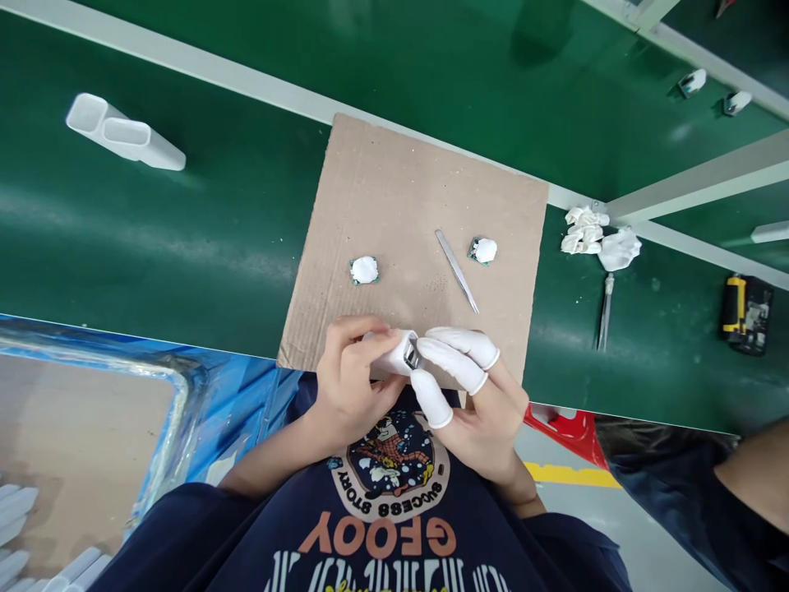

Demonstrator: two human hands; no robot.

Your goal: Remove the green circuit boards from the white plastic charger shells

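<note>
My left hand (354, 374) is closed around a white plastic housing (393, 355), whose open end faces right. Something dark and metallic shows inside that end. White finger cots cover the thumb and two fingers of my right hand (472, 386). Their tips are pinched at the housing's open end, by a small part (412, 353) in the opening; how far it sits inside is hard to see. Beyond my hands, a small green circuit board with a white pad (364, 270) lies on the cardboard sheet (394, 197). Metal tweezers (456, 271) and a second such board (483, 250) lie to its right.
Two white housings (126, 131) lie at the left of the green table (215, 247). Crumpled finger cots (584, 230), another pair of tweezers (606, 312) and a yellow-black tool (735, 308) are at right. A neighbour's arm (758, 469) shows lower right. A blue-lined bin (178, 386) stands lower left.
</note>
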